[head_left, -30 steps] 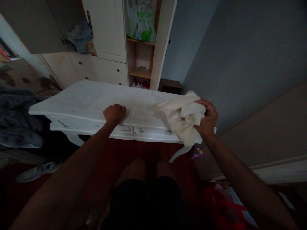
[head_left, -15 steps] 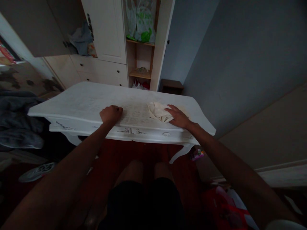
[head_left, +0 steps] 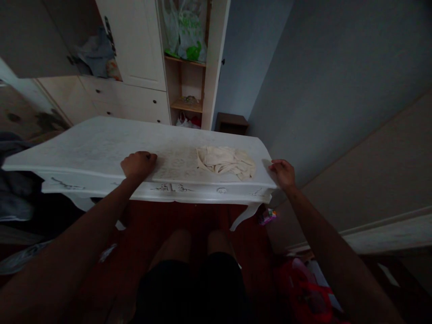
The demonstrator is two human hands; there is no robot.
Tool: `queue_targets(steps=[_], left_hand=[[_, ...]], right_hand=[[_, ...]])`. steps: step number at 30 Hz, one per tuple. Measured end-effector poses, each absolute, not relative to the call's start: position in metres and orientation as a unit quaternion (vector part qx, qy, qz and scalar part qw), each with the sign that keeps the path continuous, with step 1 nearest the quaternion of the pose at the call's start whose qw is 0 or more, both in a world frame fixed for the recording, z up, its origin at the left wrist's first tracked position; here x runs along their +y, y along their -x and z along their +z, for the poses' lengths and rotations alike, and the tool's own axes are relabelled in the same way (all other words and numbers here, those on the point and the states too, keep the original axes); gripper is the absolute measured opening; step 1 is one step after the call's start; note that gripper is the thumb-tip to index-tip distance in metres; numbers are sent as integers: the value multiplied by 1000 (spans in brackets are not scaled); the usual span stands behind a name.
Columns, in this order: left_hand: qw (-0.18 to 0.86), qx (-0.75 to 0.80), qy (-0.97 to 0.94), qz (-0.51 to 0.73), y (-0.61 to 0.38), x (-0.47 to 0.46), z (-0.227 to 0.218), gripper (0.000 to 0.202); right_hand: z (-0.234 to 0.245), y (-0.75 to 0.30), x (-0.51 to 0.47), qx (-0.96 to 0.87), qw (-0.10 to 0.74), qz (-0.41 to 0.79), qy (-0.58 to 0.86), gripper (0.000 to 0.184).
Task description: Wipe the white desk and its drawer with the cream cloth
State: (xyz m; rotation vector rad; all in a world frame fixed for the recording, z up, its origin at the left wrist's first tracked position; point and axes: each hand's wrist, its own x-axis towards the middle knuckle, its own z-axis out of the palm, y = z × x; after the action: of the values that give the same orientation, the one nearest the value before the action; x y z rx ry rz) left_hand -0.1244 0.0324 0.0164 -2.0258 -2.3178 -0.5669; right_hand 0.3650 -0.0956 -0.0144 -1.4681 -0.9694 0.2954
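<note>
A crumpled cream cloth lies on the right half of a white table, with neither hand on it. To its left, my left hand is closed in a fist over the tabletop near the front edge; a small dark spot shows at the fingers, and I cannot make out what they hold, if anything. My right hand is at the table's right end, its fingers loosely bent and apart, nothing visible in them. Whether they touch the table edge is unclear. Greyish smudges mark the tabletop.
Behind the table stands a white wardrobe with open doors and plastic bags on a shelf. A small brown cabinet is by the blue-grey wall. Red bags lie on the floor at right, dark fabric at left.
My right hand has let go of the cloth and moved right to the table's end. The cloth now lies more spread out. My left fist stays about where it was; the view has shifted right.
</note>
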Motion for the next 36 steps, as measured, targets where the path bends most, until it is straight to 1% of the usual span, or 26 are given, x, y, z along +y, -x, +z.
queue_targets(steps=[2,3,8,13,17,19,20,23,25,28,31,34,36], left_hand=[[9,-743,636,-207,126,32,15,44],[10,-745,628,-224,128,31,15,44],[-5,-740,602,-300,133,25,13,45],[-16,-727,609,-316,135,24,13,44],[-18,-727,610,-315,135,25,13,45],[-16,-724,614,-313,135,25,13,45],[-16,-724,615,-312,135,25,13,44],[-22,-725,617,-306,135,24,14,43],[-25,-725,619,-301,135,24,14,42],[-28,-729,619,-289,134,25,14,41],[-30,-731,627,-267,133,24,17,41],[-48,-733,641,-221,127,24,22,37],[-80,-737,645,-188,120,25,25,34]], right_hand=[[-18,-367,-97,-370,686,140,611,29],[-19,-366,-98,-364,694,141,606,28],[-12,-352,-103,-384,665,127,627,26],[-6,-349,-106,-367,687,134,613,24],[1,-336,-117,-344,731,184,559,18],[0,-316,-132,-341,739,231,533,19],[-3,-303,-141,-346,736,253,524,22],[-27,-253,-168,-366,666,442,477,25],[-48,-223,-177,-344,622,504,490,27],[-70,-194,-174,-296,581,551,520,39],[-72,-189,-159,-256,577,565,531,48],[-63,-197,-146,-241,574,548,559,41],[-59,-203,-140,-241,535,559,586,35]])
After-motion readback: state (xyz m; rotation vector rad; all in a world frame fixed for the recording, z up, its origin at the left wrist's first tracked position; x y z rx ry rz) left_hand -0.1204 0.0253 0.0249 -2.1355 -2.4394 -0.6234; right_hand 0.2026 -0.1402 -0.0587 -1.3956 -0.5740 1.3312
